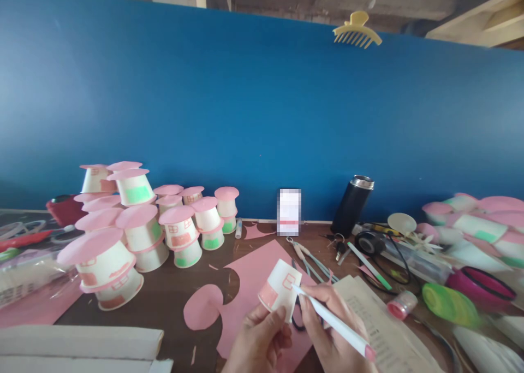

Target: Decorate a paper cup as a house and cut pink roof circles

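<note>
Cup, white paper, one item: lower centre of the frame, held tilted above the table. Side bears a pinkish-red window outline and a solid block of like colour, lower left of the outline.

Left hand: bottom centre, grasping the cup, thumb against its lower edge.

Right hand: just right of it, gripping a marker, white barrel, pink end. Tip at the window outline; whether it meets the surface cannot be told.

Pink sheet, cut edges: lower centre, beneath the cup and hands. Pink disc: just left of the sheet's lower part.

Stacked cups, white, pink roofs, several with green or reddish patches: left of the frame, on the table. Further such cups: right edge, many lying on their sides.

Pliers: centre right, just beyond the hands. Blurred panel, upright: centre, before the blue partition. Flask, black, lidless, upright but leaning in view: right of centre. Marker with green end: right of the pliers. Printed paper: lower right. Claw clip, yellow: upper right, at the partition's top edge.
</note>
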{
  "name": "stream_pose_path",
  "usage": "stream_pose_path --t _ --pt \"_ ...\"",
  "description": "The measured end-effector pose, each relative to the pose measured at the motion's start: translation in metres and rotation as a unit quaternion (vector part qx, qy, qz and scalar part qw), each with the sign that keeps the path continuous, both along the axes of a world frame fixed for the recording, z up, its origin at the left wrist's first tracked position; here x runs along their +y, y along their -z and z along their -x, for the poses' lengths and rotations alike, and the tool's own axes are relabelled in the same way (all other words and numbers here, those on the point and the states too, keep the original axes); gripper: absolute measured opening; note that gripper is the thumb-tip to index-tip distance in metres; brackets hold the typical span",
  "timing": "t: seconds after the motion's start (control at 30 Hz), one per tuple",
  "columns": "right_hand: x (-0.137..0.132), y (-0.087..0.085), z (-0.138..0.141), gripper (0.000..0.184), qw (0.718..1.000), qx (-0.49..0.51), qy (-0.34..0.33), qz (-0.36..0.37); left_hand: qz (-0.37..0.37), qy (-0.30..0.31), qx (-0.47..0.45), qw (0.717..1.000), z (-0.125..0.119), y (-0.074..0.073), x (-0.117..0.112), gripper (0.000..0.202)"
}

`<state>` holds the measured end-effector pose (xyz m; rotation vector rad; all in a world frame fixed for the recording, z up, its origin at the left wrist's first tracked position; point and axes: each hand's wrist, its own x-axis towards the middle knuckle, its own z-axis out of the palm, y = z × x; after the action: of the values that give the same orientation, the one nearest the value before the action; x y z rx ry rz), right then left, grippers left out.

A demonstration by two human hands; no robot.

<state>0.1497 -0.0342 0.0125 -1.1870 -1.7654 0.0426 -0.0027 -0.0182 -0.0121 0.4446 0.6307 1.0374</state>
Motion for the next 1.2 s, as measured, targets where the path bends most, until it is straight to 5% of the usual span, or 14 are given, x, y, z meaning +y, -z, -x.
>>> stream_pose_path --t 1.2 --pt "0.0028 -0.0012 -0.0023 0.011 0.999 0.013 0.039 -0.027 -0.006 -0.021 0.014 1.0 -0.0022 -0.0016 -0.0018 0.037"
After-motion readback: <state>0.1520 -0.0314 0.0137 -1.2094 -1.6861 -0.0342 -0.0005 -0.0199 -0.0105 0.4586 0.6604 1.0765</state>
